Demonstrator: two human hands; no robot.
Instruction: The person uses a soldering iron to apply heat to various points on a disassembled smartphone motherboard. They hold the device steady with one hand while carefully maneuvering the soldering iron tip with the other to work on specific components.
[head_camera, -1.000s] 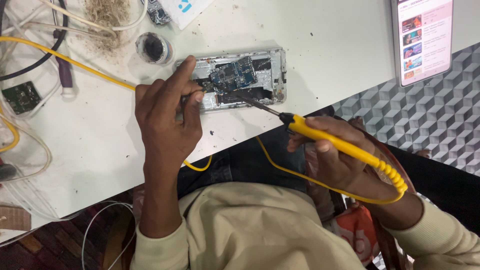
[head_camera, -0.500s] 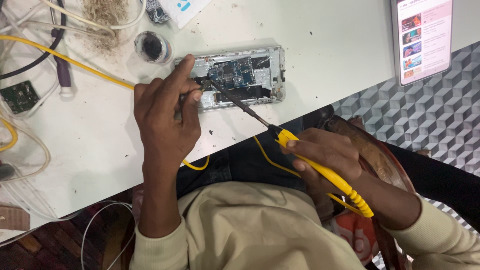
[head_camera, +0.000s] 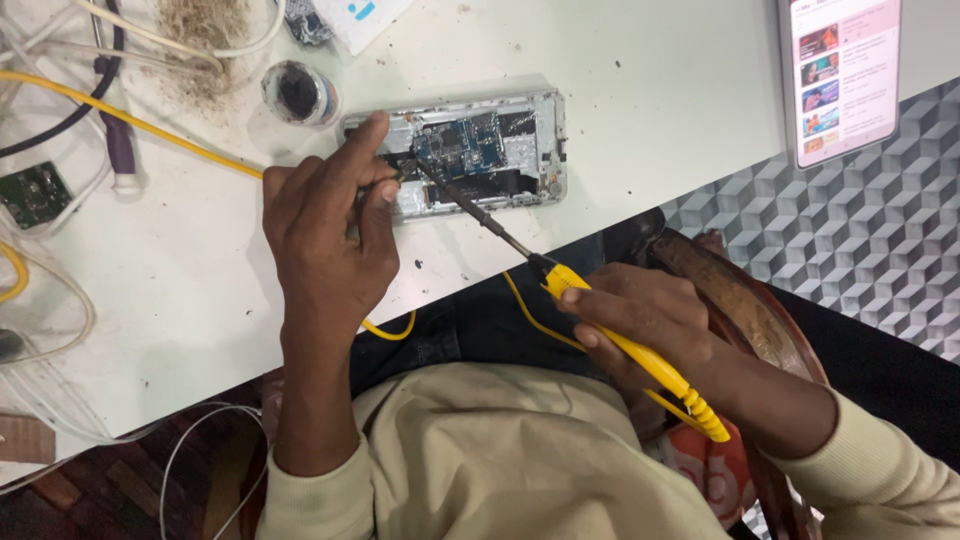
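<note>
Two hands work over a white table, the largest thing in view, which spreads out beyond both of them. Far past the right hand, at the table's edge, lies a lit tablet showing rows of small pictures. Just ahead of the left hand lies an opened phone, its back off, with a blue circuit board bared in its middle. The left hand rests on the table with its fingers curled and its fingertips pressed on the phone's near end; whether it pinches anything small there I cannot tell. The right hand, off the table edge and above the lap, is closed around the yellow handle of a soldering iron, whose dark tip reaches up to the board beside the left fingertips. Beyond the left hand stands a small round pot of dark paste. A yellow cable runs away behind that hand.
</note>
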